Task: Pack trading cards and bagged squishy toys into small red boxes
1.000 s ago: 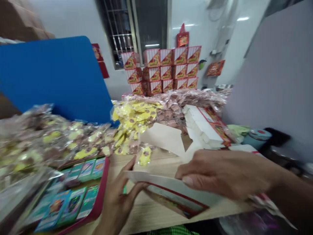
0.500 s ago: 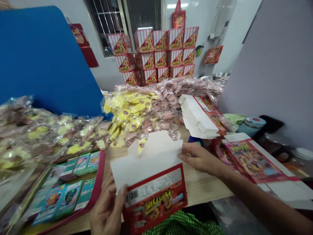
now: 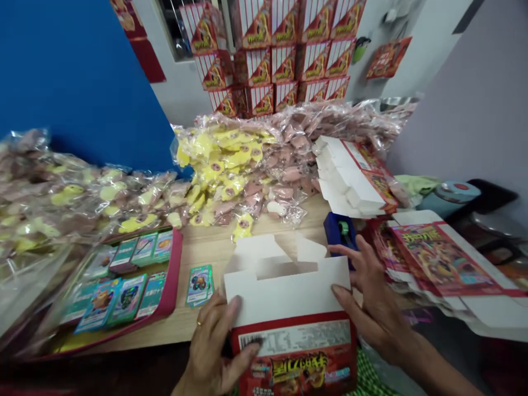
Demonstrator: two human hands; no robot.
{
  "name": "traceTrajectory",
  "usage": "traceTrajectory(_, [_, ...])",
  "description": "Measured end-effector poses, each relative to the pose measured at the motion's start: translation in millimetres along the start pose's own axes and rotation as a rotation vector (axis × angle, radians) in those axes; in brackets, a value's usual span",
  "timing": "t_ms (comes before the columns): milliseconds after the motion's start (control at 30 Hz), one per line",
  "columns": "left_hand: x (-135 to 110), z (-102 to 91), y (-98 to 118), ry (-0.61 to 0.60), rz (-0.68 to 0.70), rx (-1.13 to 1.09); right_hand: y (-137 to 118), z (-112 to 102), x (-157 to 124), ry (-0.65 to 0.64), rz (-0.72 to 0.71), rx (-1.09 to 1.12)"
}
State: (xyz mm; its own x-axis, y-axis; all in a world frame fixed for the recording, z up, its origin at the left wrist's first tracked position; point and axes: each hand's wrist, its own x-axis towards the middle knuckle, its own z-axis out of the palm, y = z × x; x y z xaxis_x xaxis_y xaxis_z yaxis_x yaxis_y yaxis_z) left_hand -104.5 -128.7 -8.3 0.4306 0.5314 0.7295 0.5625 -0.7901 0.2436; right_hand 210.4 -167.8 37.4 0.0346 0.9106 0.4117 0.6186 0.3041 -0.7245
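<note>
A red and white printed cardboard box stands in front of me with its white flaps raised and its printing upside down. My left hand grips its left side, a ring on one finger and the thumb across the barcode panel. At the box's right edge, my right hand has its thumb on the white flap; the other fingers are beyond the edge, partly hidden. Behind those fingers is a blue tape dispenser. A small card pack lies on the table left of the box.
A magenta-rimmed tray of cards sits at left. Bagged yellow figures and pinkish ones are heaped behind. An open box and flattened cartons lie at right. Finished-looking boxes are stacked at the back.
The box has turned more square to me, moved right, and its top flaps have spread apart. My right hand has shifted along its right edge. The camera view has tilted down.
</note>
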Motion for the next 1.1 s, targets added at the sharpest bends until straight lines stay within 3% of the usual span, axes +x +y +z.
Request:
traceTrajectory(100, [4, -5.2, 5, -0.069, 0.032, 0.020, -3, -2, -7, -0.024, -0.138, -0.208])
traceTrajectory(233, [2, -7.2, 3, -0.047, -0.019, -0.019, -7, -10, -5, -0.262, -0.325, -0.453])
traceTrajectory(333, [-3, -6.1, 6, -0.034, -0.012, -0.112, -12, -17, -1, -0.455, -0.398, -0.494])
traceTrajectory(433, [-5, -3.4, 18, -0.019, -0.130, -0.244, -14, -22, 0, -0.608, -0.411, -0.415])
traceTrajectory(500, [-4, -1.7, 29, 0.031, -0.323, -0.349, -10, -21, -2, -0.584, -0.397, -0.312])
traceTrajectory(567, [-2, -1.4, 37, 0.068, -0.544, -0.476, 0, -17, -6, -0.401, -0.300, -0.178])
traceTrajectory(633, [1, -3.5, 37, -0.016, -0.686, -0.577, 12, -11, -11, -0.239, -0.126, -0.027])
traceTrajectory(700, [5, -8.2, 29, -0.190, -0.658, -0.618, 22, -6, -12, -0.267, -0.008, 0.081])
traceTrajectory(867, [24, -27.5, 4, -0.657, -0.312, -0.556, 15, -9, 8, -0.819, -0.088, 0.080])
traceTrajectory(967, [39, -35.5, -3, -0.839, -0.371, -0.568, 2, -15, 26, -1.018, -0.111, 0.080])
traceTrajectory(1033, [46, -33.7, -6, -0.837, -0.524, -0.686, 3, -15, 31, -0.945, -0.028, 0.126])
traceTrajectory(1100, [48, -24.5, -9, -0.635, -0.776, -0.804, 13, -8, 27, -0.687, 0.114, 0.188])
